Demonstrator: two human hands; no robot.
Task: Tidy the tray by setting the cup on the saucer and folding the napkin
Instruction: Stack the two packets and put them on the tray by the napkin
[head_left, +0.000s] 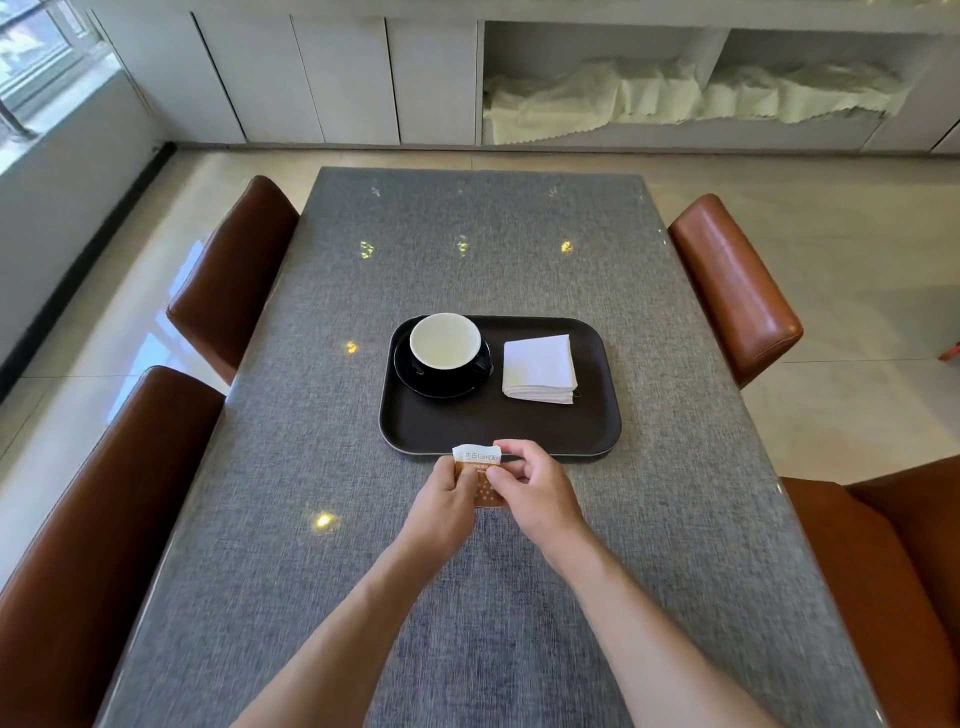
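Tray (498, 431): we see a dark brown rectangle with rounded corners and a low rim, lying flat on the counter (311, 519) in the middle of the view.
Saucer (415, 382): black and glossy, in the tray's left half.
Cup (445, 343): black outside, white and empty inside; we find it standing upright on the saucer, with its handle pointing right toward the napkin.
Napkin (539, 368): white, folded into a neat square of several layers, lying flat in the tray's right half, near the saucer but apart from it.
Packet (480, 470): a small paper sachet, white band with print along the top and orange with pale dots below; we see it held just over the counter at the tray's near rim.
Left hand (452, 493): its fingers are closed around the packet's left side.
Right hand (540, 491): thumb and forefinger pinch the packet's top right corner; the other fingers curl loosely.
Counter: grey woven surface under a glossy clear cover, with small bright light spots on it.
Chairs (234, 275): we count 4 brown leather ones, 2 at each long side.
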